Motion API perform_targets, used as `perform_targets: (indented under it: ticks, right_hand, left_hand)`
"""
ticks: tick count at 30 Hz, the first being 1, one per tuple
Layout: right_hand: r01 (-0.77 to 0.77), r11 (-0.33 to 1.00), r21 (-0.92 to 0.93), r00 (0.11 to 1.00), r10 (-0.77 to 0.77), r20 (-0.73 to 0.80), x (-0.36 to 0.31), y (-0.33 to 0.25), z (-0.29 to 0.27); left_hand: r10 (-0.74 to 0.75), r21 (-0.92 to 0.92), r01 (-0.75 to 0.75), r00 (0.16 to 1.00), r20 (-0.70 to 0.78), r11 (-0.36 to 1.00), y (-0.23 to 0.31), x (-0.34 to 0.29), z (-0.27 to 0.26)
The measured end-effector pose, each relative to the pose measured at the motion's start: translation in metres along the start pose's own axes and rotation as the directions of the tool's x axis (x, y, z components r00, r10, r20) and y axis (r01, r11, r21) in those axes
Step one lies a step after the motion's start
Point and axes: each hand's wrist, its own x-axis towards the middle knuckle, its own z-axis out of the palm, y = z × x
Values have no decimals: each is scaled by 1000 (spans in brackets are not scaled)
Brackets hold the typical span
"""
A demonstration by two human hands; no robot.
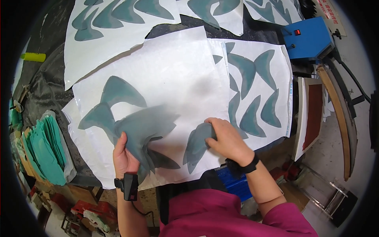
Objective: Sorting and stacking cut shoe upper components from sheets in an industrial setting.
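Observation:
My left hand [125, 156] is closed on a fanned bunch of grey-green curved cut pieces [138, 126], its thumb on top. The upper right end of that bunch is smeared by motion. My right hand [229, 140] grips a smaller overlapping group of the same curved pieces [195, 148], its fingers bent round their upper end. Both groups are over a large white sheet [173, 71]. Two more curved pieces [120, 93] lie flat on the sheet, just above my left hand. The material of the pieces is hard to tell.
More white sheets bearing curved pieces [248, 114] lie to the right and at the far side. A blue machine [310, 38] stands at the far right. Green sheets [45, 150] are stacked at the left, below a yellow-green cylinder [33, 57]. Dark covering [43, 93] shows at the left.

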Motion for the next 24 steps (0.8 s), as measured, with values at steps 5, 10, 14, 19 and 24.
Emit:
perform_targets:
  ticks: [5, 10, 14, 19, 24]
  right_hand:
    - [116, 980, -165, 969, -148, -199, -6, -3, 29]
    - [291, 955, -61, 949, -296, -112, -8, 17, 21]
    - [426, 900, 89, 858, -434, 275, -29, 28, -9]
    - [-69, 818, 571, 931, -153, 331, -59, 3, -48]
    - [237, 810, 537, 880, -413, 235, -38, -61, -45]
  left_hand:
    - [5, 73, 1, 997, -76, 997, -8, 7, -3]
    - [56, 143, -42, 993, -100, 989, -11, 11, -6]
    - [22, 120, -10, 995, -97, 993, -13, 15, -5]
    - [93, 264, -51, 985, -148, 963, -12, 4, 5]
    - [-20, 607, 66, 996, -83, 792, -10, -26, 45]
